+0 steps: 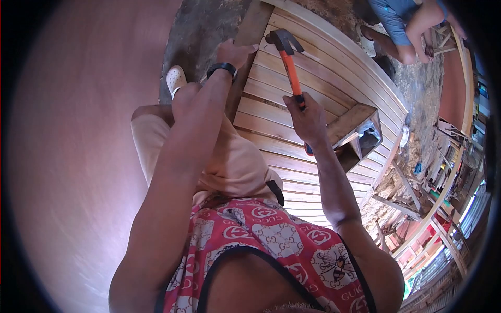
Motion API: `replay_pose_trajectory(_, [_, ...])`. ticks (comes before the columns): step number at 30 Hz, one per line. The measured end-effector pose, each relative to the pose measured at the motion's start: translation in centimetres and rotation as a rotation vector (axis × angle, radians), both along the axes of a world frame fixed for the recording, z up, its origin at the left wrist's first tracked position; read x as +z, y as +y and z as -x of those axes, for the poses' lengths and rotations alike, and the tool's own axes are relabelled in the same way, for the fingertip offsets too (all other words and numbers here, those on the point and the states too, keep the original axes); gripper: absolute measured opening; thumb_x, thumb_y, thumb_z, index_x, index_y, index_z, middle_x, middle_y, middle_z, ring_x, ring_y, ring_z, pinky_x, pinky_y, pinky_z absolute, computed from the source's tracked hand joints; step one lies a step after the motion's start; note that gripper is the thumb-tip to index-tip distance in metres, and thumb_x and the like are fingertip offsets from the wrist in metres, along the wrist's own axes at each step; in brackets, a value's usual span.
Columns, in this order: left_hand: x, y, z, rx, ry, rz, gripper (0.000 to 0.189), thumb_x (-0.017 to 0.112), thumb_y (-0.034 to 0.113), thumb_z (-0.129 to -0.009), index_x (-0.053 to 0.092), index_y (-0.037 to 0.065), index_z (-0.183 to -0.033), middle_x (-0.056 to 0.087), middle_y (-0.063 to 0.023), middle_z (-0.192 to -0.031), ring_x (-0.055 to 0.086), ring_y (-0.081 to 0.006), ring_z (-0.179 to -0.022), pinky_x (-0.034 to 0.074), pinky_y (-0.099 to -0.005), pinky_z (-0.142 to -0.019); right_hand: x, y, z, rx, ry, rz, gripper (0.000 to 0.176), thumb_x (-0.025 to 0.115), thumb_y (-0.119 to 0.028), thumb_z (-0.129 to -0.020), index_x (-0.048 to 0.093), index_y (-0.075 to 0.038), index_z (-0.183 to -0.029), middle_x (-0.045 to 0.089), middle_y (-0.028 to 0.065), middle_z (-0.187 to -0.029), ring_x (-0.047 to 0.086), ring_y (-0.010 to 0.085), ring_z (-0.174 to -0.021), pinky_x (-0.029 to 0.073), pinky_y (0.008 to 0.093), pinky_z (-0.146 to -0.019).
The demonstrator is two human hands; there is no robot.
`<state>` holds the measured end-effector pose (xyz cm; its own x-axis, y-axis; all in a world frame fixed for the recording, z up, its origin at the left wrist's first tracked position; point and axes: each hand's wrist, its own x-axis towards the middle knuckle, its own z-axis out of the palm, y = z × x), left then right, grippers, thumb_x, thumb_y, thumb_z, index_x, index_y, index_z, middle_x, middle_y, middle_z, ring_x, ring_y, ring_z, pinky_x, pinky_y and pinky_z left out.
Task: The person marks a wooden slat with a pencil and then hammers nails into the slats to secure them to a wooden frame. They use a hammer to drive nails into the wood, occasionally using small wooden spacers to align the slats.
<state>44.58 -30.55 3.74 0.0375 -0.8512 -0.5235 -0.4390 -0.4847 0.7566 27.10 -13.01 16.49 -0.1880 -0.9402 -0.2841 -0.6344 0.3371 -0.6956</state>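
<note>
While the right hand (308, 117) grips the hammer (290, 73), the left hand (234, 53) is out at the edge of the slatted wooden panel (282, 117). The right fingers are clamped around the dark grip — the orange shaft runs out above them, and the butt of the handle shows below the fist. At the upper end of the shaft is the dark metal head, its striking face toward the left hand and its curved claw turned the other way. The head shows over the slats, near the left hand but apart from it.

The left hand is at the wide border board (254, 25), one digit stretched toward the slats; whether its fingers are pinched together on something small, I cannot tell. A black wristband (223, 68) circles the left wrist.

Just to the right of the right hand, an open wooden box (347, 121) sits on the panel, with some pale material (369, 131) inside. A large, smooth reddish-brown surface (78, 146) fills the left side. A pale shoe (176, 79) rests on the dark floor (193, 36). Beyond the panel, at the upper right, another person (395, 26) in a blue top is low to the ground — farther down that side, timber pieces (399, 204) lie in a jumble.
</note>
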Motion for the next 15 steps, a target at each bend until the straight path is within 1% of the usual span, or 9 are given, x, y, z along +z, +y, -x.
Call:
replay_pose_trajectory(1, [-0.7, -0.2, 0.0, 0.007, 0.02, 0.011, 0.074, 0.089, 0.047, -0.065, 0.07, -0.003, -0.115, 0.071, -0.0218, -0.115, 0.068, -0.0311, -0.108, 0.051, -0.0372, -0.096, -0.2, 0.1, 0.1, -0.001, 0.0, -0.002, 0.038, 0.071, -0.035, -0.095, 0.062, 0.001, -0.086, 0.061, 0.015, -0.061, 0.057, 0.025, -0.051, 0.045, 0.0378, -0.053])
replay_pose_trajectory(2, [-1.0, -0.5, -0.1, 0.005, 0.02, 0.011, 0.074, 0.089, 0.047, -0.065, 0.07, -0.003, -0.115, 0.071, -0.0218, -0.115, 0.068, -0.0311, -0.108, 0.051, -0.0372, -0.096, -0.3, 0.1, 0.1, -0.01, -0.001, -0.014, 0.038, 0.071, -0.035, -0.095, 0.062, 0.001, -0.086, 0.061, 0.0148, -0.061, 0.057, 0.0254, -0.051, 0.045, 0.038, -0.054])
replay_pose_trajectory(4, [-1.6, -1.2, -0.4, 0.0, 0.065, -0.126, 0.08, 0.09, 0.046, -0.068, 0.065, -0.005, -0.124, 0.07, -0.0146, -0.119, 0.065, -0.0256, -0.109, 0.048, -0.0352, -0.095, -0.3, 0.0, 0.2, -0.02, -0.002, -0.025, 0.039, 0.071, -0.036, -0.095, 0.062, 0.001, -0.086, 0.06, 0.0147, -0.061, 0.057, 0.0257, -0.052, 0.045, 0.0381, -0.054])
replay_pose_trajectory(5, [-2.5, -1.5, -0.4, -0.001, 0.065, -0.125, 0.08, 0.09, 0.046, -0.068, 0.065, -0.005, -0.124, 0.07, -0.0146, -0.119, 0.065, -0.0256, -0.109, 0.048, -0.0352, -0.095, -0.2, 0.0, 0.2, -0.042, -0.009, -0.05, 0.04, 0.07, -0.037, -0.095, 0.062, 0.001, -0.086, 0.06, 0.0144, -0.061, 0.057, 0.0263, -0.052, 0.045, 0.0382, -0.054])
replay_pose_trajectory(7, [-4.5, -1.7, -0.4, -0.031, 0.026, -0.129, 0.085, 0.091, 0.049, -0.067, 0.064, -0.009, -0.124, 0.067, -0.0164, -0.124, 0.062, -0.0258, -0.115, 0.045, -0.0345, -0.099, -0.2, 0.2, 0.4, -0.065, -0.015, -0.079, 0.04, 0.07, -0.038, -0.094, 0.062, 0.001, -0.086, 0.059, 0.0141, -0.062, 0.057, 0.0268, -0.053, 0.045, 0.0383, -0.055])
replay_pose_trajectory(8, [-4.4, -1.8, -0.5, -0.032, 0.026, -0.134, 0.085, 0.091, 0.049, -0.067, 0.064, -0.009, -0.124, 0.067, -0.0164, -0.124, 0.062, -0.0258, -0.115, 0.045, -0.0345, -0.099, -0.4, 0.4, 0.5, -0.075, -0.026, -0.078, 0.04, 0.07, -0.038, -0.094, 0.062, 0.0, -0.086, 0.059, 0.0137, -0.061, 0.056, 0.0273, -0.053, 0.045, 0.0384, -0.055])
replay_pose_trajectory(10, [-4.1, -2.3, -0.9, -0.145, 0.112, -0.188, 0.09, 0.091, 0.052, -0.065, 0.063, -0.01, -0.125, 0.066, -0.0186, -0.126, 0.06, -0.0256, -0.119, 0.043, -0.0344, -0.102, -0.5, 0.8, 0.6, -0.088, -0.04, -0.083, 0.041, 0.07, -0.039, -0.094, 0.062, 0.0, -0.086, 0.059, 0.0134, -0.061, 0.056, 0.0277, -0.053, 0.044, 0.0385, -0.055])
replay_pose_trajectory(13, [-1.3, -1.8, -0.7, -0.114, 0.054, -0.23, 0.087, 0.09, 0.054, -0.064, 0.066, -0.007, -0.122, 0.068, -0.0187, -0.124, 0.063, -0.0269, -0.116, 0.045, -0.0346, -0.099, -0.7, 0.8, 0.7, -0.072, -0.035, -0.095, 0.04, 0.07, -0.039, -0.095, 0.062, 0.0, -0.086, 0.059, 0.0135, -0.061, 0.056, 0.028, -0.052, 0.044, 0.0392, -0.055])
replay_pose_trajectory(15, [-1.3, -1.5, -0.5, -0.122, 0.01, -0.174, 0.085, 0.089, 0.055, -0.065, 0.067, -0.007, -0.12, 0.069, -0.0201, -0.12, 0.064, -0.0282, -0.113, 0.047, -0.0352, -0.097, -0.9, 0.7, 0.3, -0.055, -0.013, -0.05, 0.041, 0.069, -0.039, -0.095, 0.06, -0.001, -0.084, 0.059, 0.0135, -0.061, 0.056, 0.0282, -0.052, 0.044, 0.04, -0.054])
